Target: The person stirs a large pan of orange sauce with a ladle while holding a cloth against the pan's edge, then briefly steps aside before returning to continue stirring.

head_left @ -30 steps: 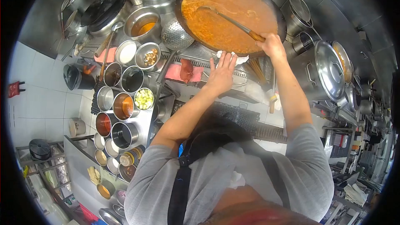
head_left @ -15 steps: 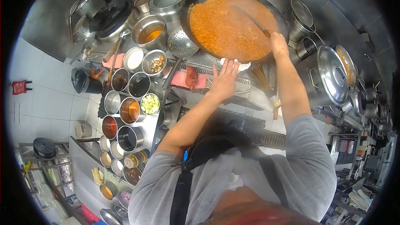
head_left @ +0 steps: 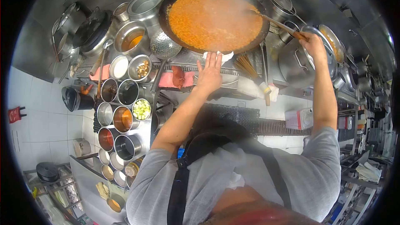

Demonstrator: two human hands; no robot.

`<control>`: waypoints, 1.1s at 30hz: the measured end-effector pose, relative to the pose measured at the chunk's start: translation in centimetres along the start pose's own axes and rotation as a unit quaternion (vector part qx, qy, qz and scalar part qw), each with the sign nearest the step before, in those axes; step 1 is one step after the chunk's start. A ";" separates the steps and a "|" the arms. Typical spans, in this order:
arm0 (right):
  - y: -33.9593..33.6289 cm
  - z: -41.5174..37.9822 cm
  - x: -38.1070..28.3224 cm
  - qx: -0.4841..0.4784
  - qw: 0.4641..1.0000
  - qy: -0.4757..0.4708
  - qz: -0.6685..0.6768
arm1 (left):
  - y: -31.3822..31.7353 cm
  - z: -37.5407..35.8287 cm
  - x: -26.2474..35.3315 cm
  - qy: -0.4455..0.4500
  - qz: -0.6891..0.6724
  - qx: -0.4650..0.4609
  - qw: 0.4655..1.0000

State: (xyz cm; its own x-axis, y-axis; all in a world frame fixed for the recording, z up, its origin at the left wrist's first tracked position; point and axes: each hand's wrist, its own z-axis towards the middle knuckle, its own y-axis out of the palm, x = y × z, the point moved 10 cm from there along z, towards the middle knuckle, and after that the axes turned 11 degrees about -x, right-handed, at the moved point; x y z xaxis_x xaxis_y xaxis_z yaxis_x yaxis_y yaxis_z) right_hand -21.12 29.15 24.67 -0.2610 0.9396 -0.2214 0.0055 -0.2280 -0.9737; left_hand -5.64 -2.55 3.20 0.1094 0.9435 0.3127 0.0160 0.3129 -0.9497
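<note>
A large black wok (head_left: 164,21) holds a steaming orange mixture (head_left: 208,16) of small pieces in sauce. My right hand (head_left: 313,45) is closed round the wooden grip of a long-handled stirring utensil (head_left: 277,23), to the right of the wok. Its shaft slants over the rim, and its head is hidden in the mixture and steam. At the near rim lies a folded white cloth (head_left: 225,58). My left hand (head_left: 209,77) rests its outstretched fingers on this cloth, against the wok's edge.
Left of the wok are a perforated skimmer (head_left: 166,45), a pot of orange liquid (head_left: 131,37) and several ingredient containers, one with chopped green pieces (head_left: 141,109). A bamboo brush (head_left: 250,68) lies near the front edge. A lidded steel pot (head_left: 291,62) stands right.
My right hand has swung right and outward, drawing the utensil's shaft toward the wok's right side. My left hand stays on the cloth. The whole view has shifted slightly.
</note>
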 end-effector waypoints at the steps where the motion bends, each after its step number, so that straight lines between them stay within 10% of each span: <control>1: -0.4 -0.5 1.1 -0.002 1.000 -0.012 0.007 | -0.1 0.0 0.0 0.003 -0.008 0.000 1.000; 14: -0.4 -9.7 -7.5 -0.034 0.983 -0.165 -0.078 | -0.8 -0.2 0.5 0.003 -0.020 -0.008 1.000; 33: 12.3 6.5 -13.8 -0.085 0.981 -0.110 -0.132 | -0.9 -0.2 0.1 -0.009 -0.082 0.005 0.997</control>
State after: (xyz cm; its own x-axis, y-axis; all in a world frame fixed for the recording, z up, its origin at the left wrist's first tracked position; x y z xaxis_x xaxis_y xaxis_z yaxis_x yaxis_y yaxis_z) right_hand -23.78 11.73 16.06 -0.4777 0.8777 0.0392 0.0662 0.0805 -0.9946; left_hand -5.44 -2.74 4.13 0.0881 0.8814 0.4641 0.0232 0.4640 -0.8856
